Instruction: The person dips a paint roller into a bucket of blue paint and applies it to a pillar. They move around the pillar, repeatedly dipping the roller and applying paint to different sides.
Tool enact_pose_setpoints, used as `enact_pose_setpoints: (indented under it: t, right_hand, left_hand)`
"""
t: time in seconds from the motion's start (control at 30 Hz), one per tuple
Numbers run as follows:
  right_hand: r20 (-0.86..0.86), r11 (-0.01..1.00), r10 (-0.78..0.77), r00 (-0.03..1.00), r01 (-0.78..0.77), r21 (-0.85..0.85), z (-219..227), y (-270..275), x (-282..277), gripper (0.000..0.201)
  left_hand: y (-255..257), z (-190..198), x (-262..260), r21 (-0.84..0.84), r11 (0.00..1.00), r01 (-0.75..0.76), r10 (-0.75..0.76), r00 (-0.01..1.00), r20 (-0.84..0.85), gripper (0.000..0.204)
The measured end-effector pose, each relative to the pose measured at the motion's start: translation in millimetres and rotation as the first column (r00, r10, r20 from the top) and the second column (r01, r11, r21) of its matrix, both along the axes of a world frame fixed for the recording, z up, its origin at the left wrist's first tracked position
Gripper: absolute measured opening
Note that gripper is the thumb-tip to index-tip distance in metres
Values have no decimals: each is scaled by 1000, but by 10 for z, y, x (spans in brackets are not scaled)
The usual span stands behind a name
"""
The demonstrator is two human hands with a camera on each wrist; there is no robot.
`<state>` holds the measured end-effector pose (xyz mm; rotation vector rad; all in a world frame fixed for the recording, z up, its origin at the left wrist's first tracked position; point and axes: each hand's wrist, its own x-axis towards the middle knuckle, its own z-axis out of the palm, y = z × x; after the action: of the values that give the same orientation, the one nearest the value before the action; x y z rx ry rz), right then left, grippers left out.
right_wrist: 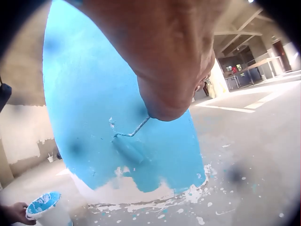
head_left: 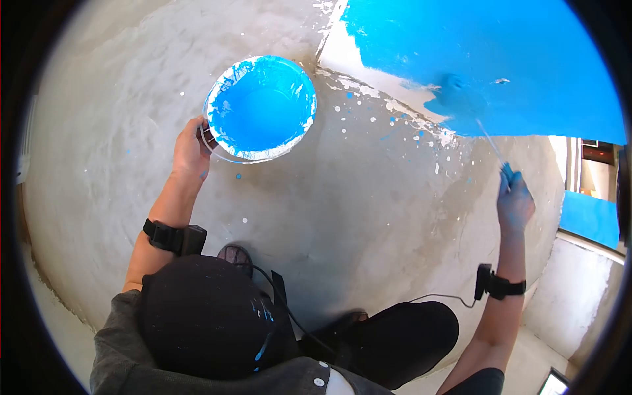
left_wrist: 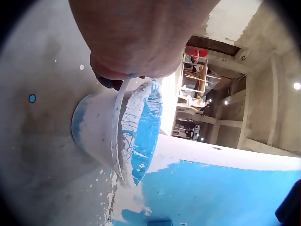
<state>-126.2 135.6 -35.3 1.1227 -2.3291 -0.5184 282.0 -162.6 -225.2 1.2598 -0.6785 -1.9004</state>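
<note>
Bucket of blue paint is stood on the concrete floor, left of the blue wall; its wire handle is gripped by the curled left hand. Right of the bucket, the roller is pressed against the wall, its handle clasped in the right hand.

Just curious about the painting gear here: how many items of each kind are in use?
White plastic buckets of blue paint: 1, gripped by the left hand
Blue-coated paint rollers with thin metal frame: 1, held by the right hand
Total: 2
</note>
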Motion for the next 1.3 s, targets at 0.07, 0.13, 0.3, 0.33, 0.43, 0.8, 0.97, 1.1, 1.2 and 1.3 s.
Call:
enact_pose_setpoints:
  t: [0.07,0.13,0.3,0.33,0.43,0.8,0.97,1.1,1.2,1.3]
  right_hand:
    - [28,997,77,997,-77,19,-213,-312,98,24]
    - [71,995,76,995,-80,54,-297,-644,266,25]
    - [45,997,45,998,-48,63,-107,-336,58,29]
    - [42,998,-11,999,8,61,3,-138,-39,30]
    - [-65,991,-111,992,115,63,264,342,-215,31]
    - [53,995,23,998,-28,92,-131,-433,233,29]
    - [-53,1000,7,999,-6,31,149,131,-142,31]
    - [-148,997,-81,986,81,-8,280,709,-410,32]
    - [-113,995,-103,988,101,-20,135,588,-324,32]
    - [-7,1000,19,1000,-19,3,-182,123,-199,27]
  left_hand:
    - [11,53,23,-23,1000,9,-10,1000,-23,20]
    - [2,50,48,-33,999,16,-17,999,-34,19]
    - [13,84,28,-18,1000,-7,7,1000,-21,19]
    - [11,41,43,-26,1000,1,-2,999,-33,19]
    - [-1,-39,32,-20,1000,16,-17,999,-52,19]
    - [7,61,27,-29,1000,-9,8,999,-38,20]
    - [-3,-37,73,-35,999,20,-22,999,-32,19]
    - [9,1,-40,-5,999,-52,52,999,-7,17]
    - [-31,-76,-43,0,998,-69,69,998,5,16]
    - [-31,-122,19,-41,999,-3,3,1000,-12,18]
